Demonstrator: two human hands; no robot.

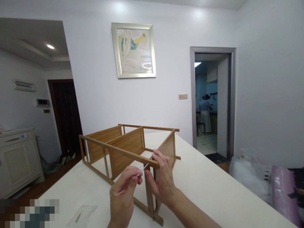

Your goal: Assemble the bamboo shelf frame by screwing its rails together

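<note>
Ahead, wooden shelf [125, 143], right hand [164, 181] clasping its corner [155, 164], left hand [124, 189] pinching metal rod [144, 168]

Brown wood-grained shelf [127, 142], silvery rod [144, 168], white tabletop [194, 177], pinkish-purple roll [282, 190]

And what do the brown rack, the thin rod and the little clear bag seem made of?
Rack: probably wood or bamboo, smooth satin finish, judging by brown colour and faint grain. Rod: likely metal, from its silvery gleam. Bag: apparently thin plastic film, shiny and see-through.
</note>
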